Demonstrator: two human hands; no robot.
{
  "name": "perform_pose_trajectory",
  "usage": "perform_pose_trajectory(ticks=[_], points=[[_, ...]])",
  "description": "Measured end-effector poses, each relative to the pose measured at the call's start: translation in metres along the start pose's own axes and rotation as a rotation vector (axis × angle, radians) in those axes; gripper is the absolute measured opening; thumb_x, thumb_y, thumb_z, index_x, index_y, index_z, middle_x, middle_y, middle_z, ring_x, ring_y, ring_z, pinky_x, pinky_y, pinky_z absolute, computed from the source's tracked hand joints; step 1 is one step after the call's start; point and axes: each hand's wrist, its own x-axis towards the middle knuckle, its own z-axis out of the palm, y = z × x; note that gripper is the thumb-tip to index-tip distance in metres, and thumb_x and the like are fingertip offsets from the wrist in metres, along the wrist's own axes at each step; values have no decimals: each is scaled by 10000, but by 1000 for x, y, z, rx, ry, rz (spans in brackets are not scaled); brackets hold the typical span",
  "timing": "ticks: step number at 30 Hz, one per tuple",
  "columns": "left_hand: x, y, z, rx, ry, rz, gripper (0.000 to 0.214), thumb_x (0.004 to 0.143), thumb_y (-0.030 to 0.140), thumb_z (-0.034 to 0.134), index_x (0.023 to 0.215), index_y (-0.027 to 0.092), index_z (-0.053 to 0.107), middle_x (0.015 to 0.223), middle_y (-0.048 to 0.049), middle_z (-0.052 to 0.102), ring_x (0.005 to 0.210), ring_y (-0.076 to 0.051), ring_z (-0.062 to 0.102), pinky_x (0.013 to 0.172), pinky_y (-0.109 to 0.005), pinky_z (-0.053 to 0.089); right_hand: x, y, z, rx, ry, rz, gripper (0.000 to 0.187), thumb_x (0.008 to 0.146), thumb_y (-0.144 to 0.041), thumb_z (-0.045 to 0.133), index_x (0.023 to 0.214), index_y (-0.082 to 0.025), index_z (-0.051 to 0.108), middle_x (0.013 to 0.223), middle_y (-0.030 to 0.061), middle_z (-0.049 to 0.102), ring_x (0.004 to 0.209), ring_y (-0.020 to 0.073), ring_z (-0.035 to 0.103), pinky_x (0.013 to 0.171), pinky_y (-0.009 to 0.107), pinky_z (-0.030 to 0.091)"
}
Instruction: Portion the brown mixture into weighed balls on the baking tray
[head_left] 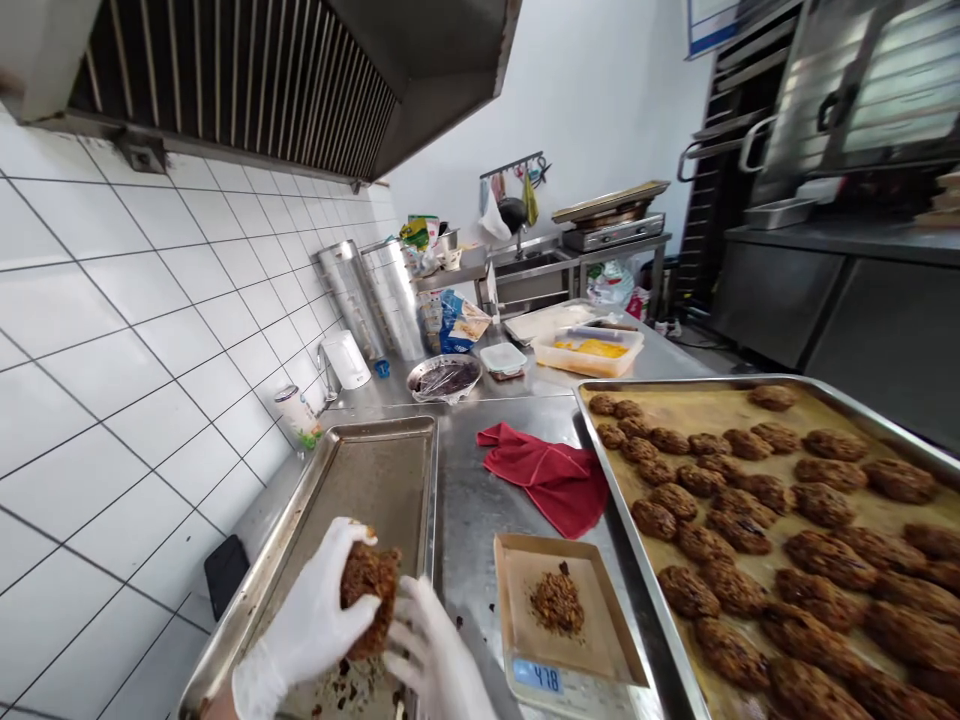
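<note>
My left hand (319,590), in a white glove, is wrapped round a large clump of brown, grainy dough-like mixture (371,590) above the near end of a metal baking tray (375,490). My right hand (439,645), also gloved, is at the clump's right side with its fingers apart and slightly blurred. Whether those fingertips touch the clump, I cannot tell. Dark crumbs lie on the tray beneath. To the right, a digital scale (570,698) bears a paper-lined tray (517,590) with a small heap of brown crumbs (559,602); its display seems to read 478.
A big lined tray (622,560) of several brown lumps fills the right side. Behind the scale lies a crumpled red cloth (547,475). Farther back stand a film-covered bowl (446,378) and a plastic tub (589,352). A phone (225,575) leans near the tiled wall, under a hood (300,90).
</note>
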Motion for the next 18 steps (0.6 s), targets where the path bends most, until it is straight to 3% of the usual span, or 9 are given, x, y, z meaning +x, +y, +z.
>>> perform_pose_trajectory(ticks=[2,4,6,9,12,15,18], points=[[-9,24,2,41,-39,98,679,710,190,686,1362,314,543,1517,-82,437,1346,-317,489,1147,-448,385,8,-22,2,465,-134,146,819,890,-787,180,1330,-194,535,1186,152,694,1022,273,695,847,450,557],[-19,36,6,47,-41,138,787,681,248,774,1418,355,523,1562,-76,397,1384,-368,449,1165,-503,369,5,-40,0,644,-133,118,742,901,-753,272,1271,-196,593,1103,128,737,963,264,707,855,446,551],[-30,33,14,-18,11,118,784,698,321,801,1429,363,522,1556,-69,422,1420,-383,404,1192,-534,329,-5,-47,-6,713,-161,135,680,913,-713,321,1236,-196,623,1104,117,745,989,262,704,890,449,539],[-43,18,40,-320,163,-13,606,879,422,613,1462,326,482,1522,-70,482,1418,-332,427,1195,-519,343,-24,-42,-16,795,-171,182,638,929,-671,339,1200,-180,643,1120,123,740,1063,274,688,930,473,529],[-51,14,83,-605,240,-118,592,980,468,377,1545,299,324,1527,-69,481,1419,-293,434,1178,-492,385,-36,-29,-20,781,-29,99,578,938,-625,384,1225,-187,629,1157,128,729,1140,287,662,998,510,497],[-57,27,119,-636,279,-122,649,997,462,302,1595,317,97,1594,-49,377,1484,-290,309,1192,-508,370,-42,-22,-19,684,158,-76,526,870,-582,594,1282,-253,586,1289,89,680,1251,264,598,1124,480,396],[-63,43,131,-566,325,-84,675,997,451,315,1588,354,6,1604,-39,356,1502,-295,249,1194,-553,361,-53,-27,-17,545,170,-268,678,717,-495,817,1300,-263,560,1392,106,618,1328,292,535,1174,480,329]])
